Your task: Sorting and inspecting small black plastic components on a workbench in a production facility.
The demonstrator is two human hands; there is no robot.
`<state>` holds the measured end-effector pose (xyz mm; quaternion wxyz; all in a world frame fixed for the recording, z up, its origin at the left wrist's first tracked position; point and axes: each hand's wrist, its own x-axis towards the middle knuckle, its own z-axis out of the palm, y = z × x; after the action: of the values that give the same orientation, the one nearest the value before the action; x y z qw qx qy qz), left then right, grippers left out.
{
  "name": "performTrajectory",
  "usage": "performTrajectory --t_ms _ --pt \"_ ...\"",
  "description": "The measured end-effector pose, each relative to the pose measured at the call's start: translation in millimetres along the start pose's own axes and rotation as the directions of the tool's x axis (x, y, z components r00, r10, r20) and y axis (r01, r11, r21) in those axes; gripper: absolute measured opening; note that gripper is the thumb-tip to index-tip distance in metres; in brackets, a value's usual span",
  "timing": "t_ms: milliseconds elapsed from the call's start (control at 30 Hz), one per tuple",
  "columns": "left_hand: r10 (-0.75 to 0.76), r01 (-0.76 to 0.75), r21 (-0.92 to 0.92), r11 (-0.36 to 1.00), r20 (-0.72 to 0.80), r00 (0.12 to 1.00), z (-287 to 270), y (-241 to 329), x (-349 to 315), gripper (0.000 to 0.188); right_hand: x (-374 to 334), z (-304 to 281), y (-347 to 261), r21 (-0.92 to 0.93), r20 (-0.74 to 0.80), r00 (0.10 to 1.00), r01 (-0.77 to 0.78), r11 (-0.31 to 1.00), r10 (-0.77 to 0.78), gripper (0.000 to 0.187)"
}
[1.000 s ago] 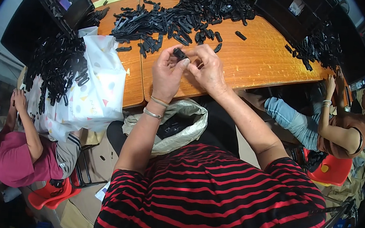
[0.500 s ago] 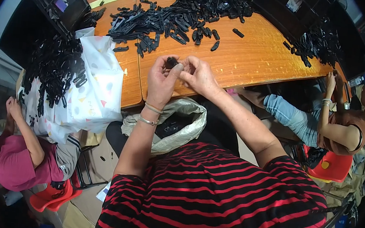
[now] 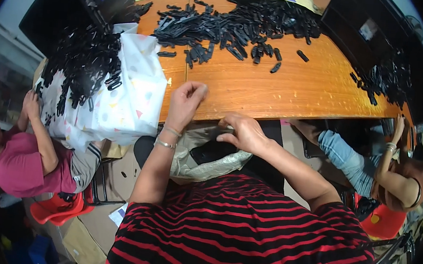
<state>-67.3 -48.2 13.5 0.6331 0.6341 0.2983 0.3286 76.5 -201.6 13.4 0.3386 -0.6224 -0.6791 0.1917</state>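
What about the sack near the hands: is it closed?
No, the sack gapes open near the right hand, its dark inside showing.

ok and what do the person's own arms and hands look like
The left hand and right hand are gloveless. A silvery bangle and thin band circle the left wrist. The short sleeves are black with red stripes.

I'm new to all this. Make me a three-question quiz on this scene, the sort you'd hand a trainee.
1. Multiple choice: which hand is at the mouth of the sack?
A) the left
B) the right
C) neither
2. True or false: the parts heaped on the table are mostly white.
3. Fill in the blank: the wearer's shirt is black with ____ stripes.

Key:
1. B, the right hand.
2. False; they are black.
3. Red.
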Motion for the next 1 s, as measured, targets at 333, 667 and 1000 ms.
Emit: performTrajectory --t_ms 333,667,1000 --pt "0.467 -0.314 0.913 0.262 0.165 0.869 -48.8 -12.2 100.2 0.024 52.7 -99.4 88.7 -0.474 -0.372 0.927 -0.227 0.851 0.04 0.018" --pt "0.496 -0.368 0.928 0.057 0.294 0.817 -54.7 8.0 87.9 0.018 55.4 -118.1 97.3 -0.556 -0.11 0.955 -0.288 0.779 0.274 0.02" --pt "0.12 -0.08 0.326 0.942 -0.104 0.987 -34.0 -6.1 53.8 0.018 49.6 -81.1 63.9 -0.165 -0.213 0.936 -0.317 0.934 0.28 0.027"
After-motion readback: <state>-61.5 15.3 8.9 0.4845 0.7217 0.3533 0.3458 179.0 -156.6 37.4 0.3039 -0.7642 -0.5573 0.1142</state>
